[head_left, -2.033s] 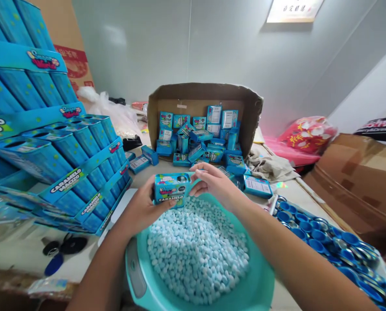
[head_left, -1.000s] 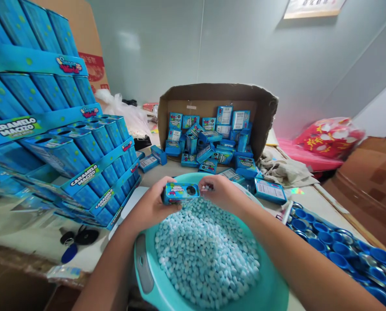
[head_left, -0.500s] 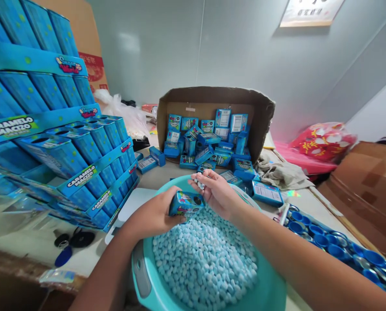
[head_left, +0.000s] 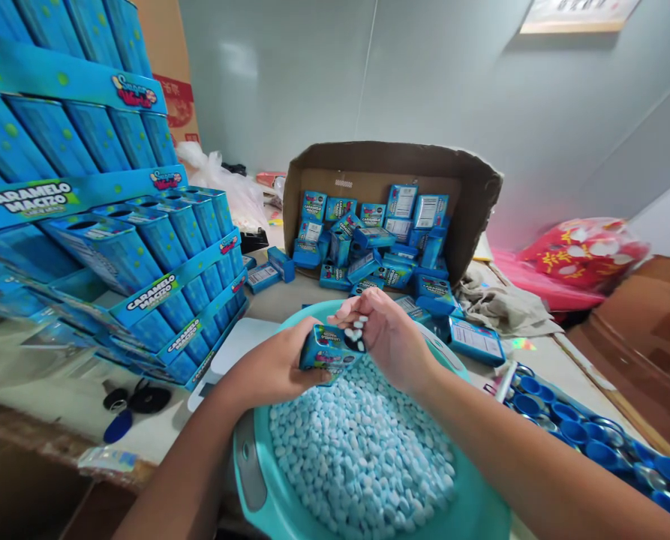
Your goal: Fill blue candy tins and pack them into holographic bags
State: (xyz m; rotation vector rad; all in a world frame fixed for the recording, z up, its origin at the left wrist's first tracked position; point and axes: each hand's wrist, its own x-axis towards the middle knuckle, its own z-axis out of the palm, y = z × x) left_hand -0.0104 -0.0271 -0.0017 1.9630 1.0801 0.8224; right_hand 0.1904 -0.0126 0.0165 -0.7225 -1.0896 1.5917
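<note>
My left hand point(head_left: 278, 358) grips a small blue candy tin point(head_left: 328, 349), tilted so its round dark hole faces right. Close against that hole is my right hand point(head_left: 388, 334), cupped around several white candies point(head_left: 357, 330), some of them at the opening. Both hands are above a teal basin point(head_left: 248, 465) with grey handle parts, which holds a large heap of pale blue and white candies point(head_left: 362, 457). The undersides of the fingers on the tin are partly hidden.
Behind the basin a cardboard box point(head_left: 481, 195) lies on its side, full of blue tins. Stacked display trays point(head_left: 148, 292) of tins rise at left. At right lie a grey cloth point(head_left: 503, 307) and a tray of blue round caps point(head_left: 582, 431). A white scale-like device point(head_left: 238, 349) is beside the basin.
My right hand has turned and come over the tin's hole, with candies now at the opening. The tin stays in my left hand. The whole view has shifted slightly.
</note>
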